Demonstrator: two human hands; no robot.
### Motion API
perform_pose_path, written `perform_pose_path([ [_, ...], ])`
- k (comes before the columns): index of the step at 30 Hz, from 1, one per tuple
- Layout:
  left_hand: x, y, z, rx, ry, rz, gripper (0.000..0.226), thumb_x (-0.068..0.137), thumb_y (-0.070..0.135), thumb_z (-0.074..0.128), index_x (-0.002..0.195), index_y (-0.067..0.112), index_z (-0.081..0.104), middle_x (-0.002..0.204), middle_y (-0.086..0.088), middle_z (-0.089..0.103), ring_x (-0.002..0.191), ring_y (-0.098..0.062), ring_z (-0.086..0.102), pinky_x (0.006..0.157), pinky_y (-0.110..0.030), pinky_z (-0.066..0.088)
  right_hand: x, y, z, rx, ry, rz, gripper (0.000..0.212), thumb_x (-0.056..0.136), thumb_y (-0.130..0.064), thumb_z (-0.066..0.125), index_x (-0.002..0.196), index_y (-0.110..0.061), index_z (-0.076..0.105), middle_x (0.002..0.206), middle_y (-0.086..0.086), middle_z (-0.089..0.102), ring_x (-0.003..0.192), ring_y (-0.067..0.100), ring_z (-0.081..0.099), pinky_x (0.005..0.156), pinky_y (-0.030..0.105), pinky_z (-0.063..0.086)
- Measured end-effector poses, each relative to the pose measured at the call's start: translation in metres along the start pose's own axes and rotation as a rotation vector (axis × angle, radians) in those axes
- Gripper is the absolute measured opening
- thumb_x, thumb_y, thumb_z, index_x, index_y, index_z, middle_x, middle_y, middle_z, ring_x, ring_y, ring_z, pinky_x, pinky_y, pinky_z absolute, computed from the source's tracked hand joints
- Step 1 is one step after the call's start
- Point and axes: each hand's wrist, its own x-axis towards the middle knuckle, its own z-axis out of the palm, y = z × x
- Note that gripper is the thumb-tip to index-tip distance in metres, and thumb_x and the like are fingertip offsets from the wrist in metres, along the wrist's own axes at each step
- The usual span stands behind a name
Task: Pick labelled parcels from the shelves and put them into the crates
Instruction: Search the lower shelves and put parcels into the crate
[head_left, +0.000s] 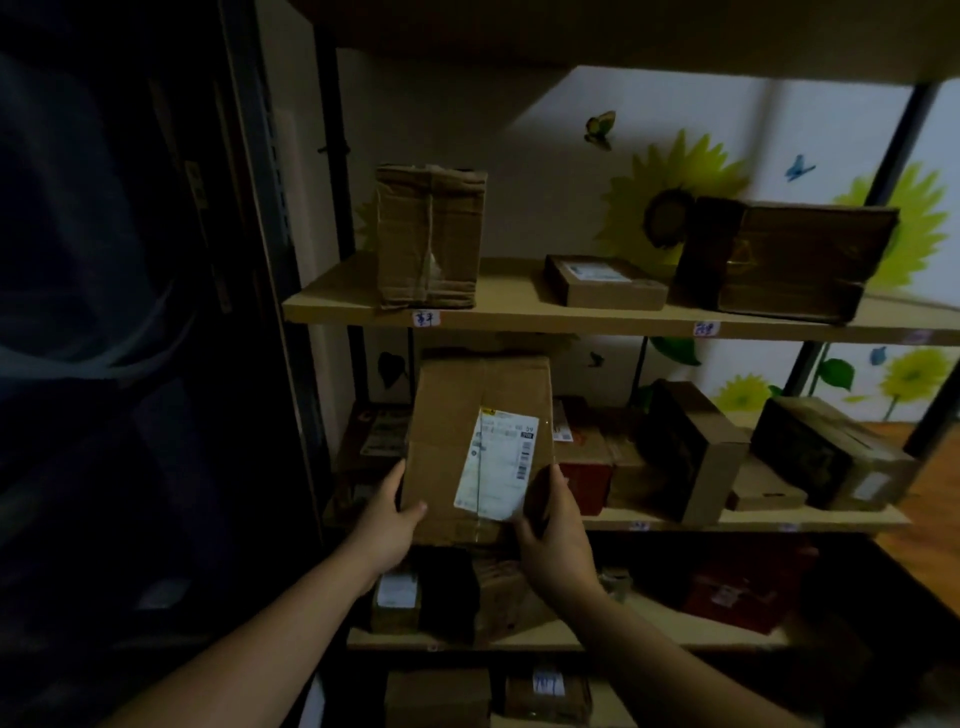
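Warehouse pick: a person holds a brown cardboard parcel (467, 415) upright in both hands in front of the middle shelf (753, 517) of a dim storage rack, with its white shipping label (498, 462) facing outward and slightly askew. The left hand (387, 519) grips the parcel's lower left edge. Its thumb presses flat on the front face, and its other fingers are hidden behind the cardboard. The right hand (556, 530) clasps the lower right corner, fingers close together and curled round the edge, just beside the label's bottom corner. The parcel rests on no board — it hangs in the hands, and its base is lower than the middle shelf's front edge.

On the upper shelf (519, 312) stand 3 boxes: a tall taped box (428, 236) at left, a flat labelled box (605, 280) in the middle, and a dark box (784, 260) just beside it at right. Behind the held parcel, the middle shelf carries a red box (587, 483) and a tilted carton (691, 452). More packages lie on the lower shelf (571, 636) — one is a box with a white label (400, 597). Sunflower stickers (670, 208) cover the wall behind.
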Motion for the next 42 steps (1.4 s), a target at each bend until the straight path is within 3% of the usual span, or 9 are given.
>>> perform_pose_path([
  [2, 0.008, 0.002, 0.001, 0.024, -0.013, -0.007, 0.065, 0.095, 0.008, 0.051, 0.150, 0.025, 0.021, 0.144, -0.003, 0.044, 0.129, -0.021, 0.044, 0.101, -0.031, 0.039, 0.012, -0.002, 0.000, -0.074, -0.025, 0.030, 0.068, 0.094, -0.027, 0.058, 0.151, -0.037, 0.020, 0.150, -0.010, 0.035, 0.139, 0.014, 0.035, 0.111, 0.046, 0.038],
  [5, 0.016, 0.002, 0.001, 0.041, -0.034, -0.029, 0.067, 0.094, 0.009, 0.054, 0.150, 0.024, 0.021, 0.143, -0.003, 0.045, 0.128, -0.022, 0.045, 0.102, -0.033, 0.040, 0.026, -0.008, -0.001, -0.173, -0.093, 0.035, 0.065, 0.098, -0.027, 0.052, 0.153, -0.028, 0.019, 0.158, -0.004, 0.023, 0.144, 0.019, 0.027, 0.114, 0.041, 0.028],
  [8, 0.021, 0.000, 0.002, 0.036, -0.012, -0.046, 0.070, 0.092, 0.009, 0.057, 0.150, 0.023, 0.020, 0.144, -0.005, 0.044, 0.129, -0.023, 0.045, 0.103, -0.033, 0.039, 0.037, -0.012, -0.002, -0.247, -0.188, 0.012, 0.070, 0.098, -0.035, 0.053, 0.154, -0.029, 0.012, 0.161, -0.005, 0.015, 0.145, 0.019, 0.023, 0.115, 0.039, 0.025],
  [11, 0.022, -0.001, 0.001, 0.066, 0.026, -0.046, 0.078, 0.086, 0.012, 0.066, 0.149, 0.019, 0.022, 0.143, -0.005, 0.044, 0.129, -0.022, 0.045, 0.099, -0.029, 0.037, 0.045, -0.006, 0.000, -0.320, -0.284, 0.014, 0.091, 0.087, -0.048, 0.063, 0.154, -0.036, 0.002, 0.162, -0.008, 0.002, 0.147, 0.024, 0.013, 0.118, 0.047, 0.022],
  [14, 0.028, -0.001, -0.002, 0.098, 0.076, -0.022, 0.079, 0.081, 0.016, 0.072, 0.147, 0.018, 0.028, 0.143, -0.006, 0.044, 0.128, -0.022, 0.046, 0.101, -0.030, 0.039, 0.051, 0.001, 0.004, -0.384, -0.290, -0.016, 0.096, 0.087, -0.046, 0.064, 0.153, -0.038, -0.004, 0.162, -0.010, -0.006, 0.148, 0.024, 0.008, 0.120, 0.047, 0.018],
  [17, 0.035, 0.000, -0.007, 0.136, 0.132, 0.004, 0.075, 0.081, 0.024, 0.073, 0.145, 0.023, 0.033, 0.143, -0.005, 0.044, 0.126, -0.023, 0.047, 0.102, -0.036, 0.042, 0.057, 0.003, 0.008, -0.384, -0.264, -0.063, 0.091, 0.089, -0.046, 0.062, 0.153, -0.037, -0.002, 0.162, -0.011, -0.004, 0.148, 0.021, 0.009, 0.119, 0.043, 0.019],
  [25, 0.044, 0.012, -0.007, 0.297, 0.262, 0.065, 0.062, 0.086, 0.027, 0.066, 0.142, 0.020, 0.041, 0.145, -0.007, 0.037, 0.129, -0.025, 0.042, 0.101, -0.033, 0.037, 0.078, 0.006, 0.013, -0.457, -0.281, -0.150, 0.088, 0.090, -0.050, 0.058, 0.154, -0.035, -0.001, 0.163, -0.008, -0.003, 0.147, 0.021, 0.013, 0.117, 0.040, 0.021],
  [32, 0.057, 0.005, -0.010, 0.379, 0.206, 0.052, 0.080, 0.077, 0.041, 0.073, 0.145, 0.023, 0.034, 0.150, -0.004, 0.027, 0.134, -0.023, 0.035, 0.109, -0.036, 0.034, 0.104, 0.005, 0.015, -0.504, -0.293, -0.190, 0.085, 0.090, -0.054, 0.056, 0.154, -0.032, 0.005, 0.163, -0.002, 0.003, 0.148, 0.023, 0.015, 0.119, 0.045, 0.024],
  [42, 0.092, 0.023, -0.023, 0.475, 0.141, 0.163, 0.071, 0.083, 0.042, 0.066, 0.144, 0.022, 0.037, 0.151, -0.002, 0.028, 0.135, -0.022, 0.032, 0.108, -0.032, 0.029, 0.126, -0.019, 0.022, -0.477, -0.151, -0.117, 0.073, 0.091, -0.050, 0.059, 0.152, -0.028, 0.024, 0.158, 0.000, 0.024, 0.142, 0.023, 0.030, 0.114, 0.038, 0.031],
])
